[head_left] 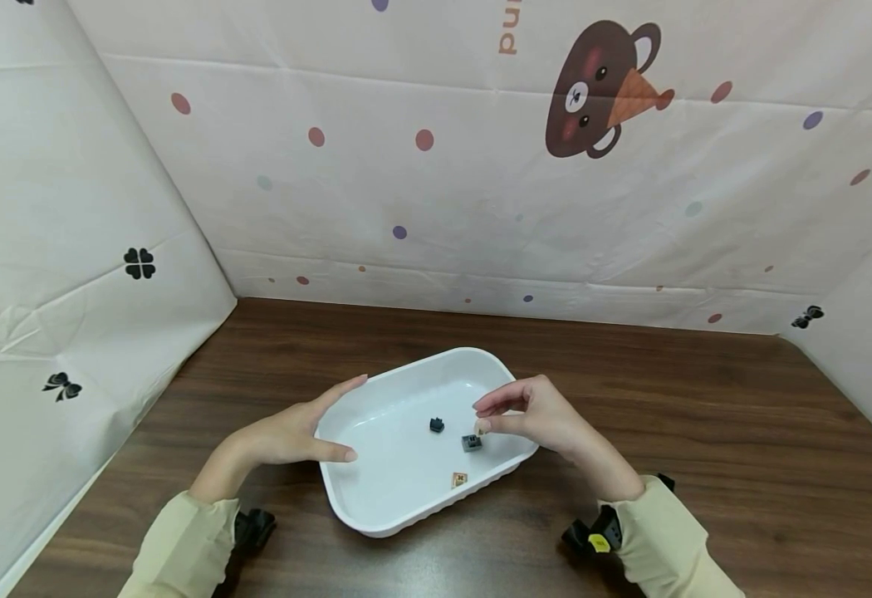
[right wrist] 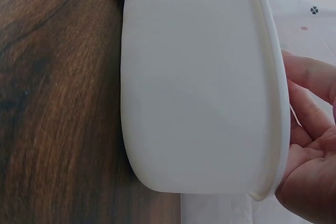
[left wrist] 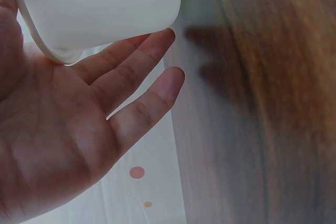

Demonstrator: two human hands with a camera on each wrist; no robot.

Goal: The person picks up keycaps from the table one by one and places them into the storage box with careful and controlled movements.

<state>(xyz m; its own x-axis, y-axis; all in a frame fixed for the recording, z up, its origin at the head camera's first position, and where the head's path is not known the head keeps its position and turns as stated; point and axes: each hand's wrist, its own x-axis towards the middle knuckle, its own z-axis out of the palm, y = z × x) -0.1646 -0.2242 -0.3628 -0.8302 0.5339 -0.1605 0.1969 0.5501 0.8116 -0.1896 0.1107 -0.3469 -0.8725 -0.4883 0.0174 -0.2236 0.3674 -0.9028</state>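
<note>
A white tray sits on the table. At its left end my left hand spans the rim with spread fingers, thumb over the inside. The left wrist view shows those fingers fairly straight against the outer wall. Over the tray's right end, my right hand pinches a small pale piece between thumb and fingertips. Just below it lies a grey-and-black block. A smaller black block is farther left, and a tan square piece with a dark cross mark lies toward the near wall.
Dark wood-grain table surrounds the tray. A patterned white cloth hangs behind it, with more cloth at the left and right sides. Black straps circle both wrists at the sleeves.
</note>
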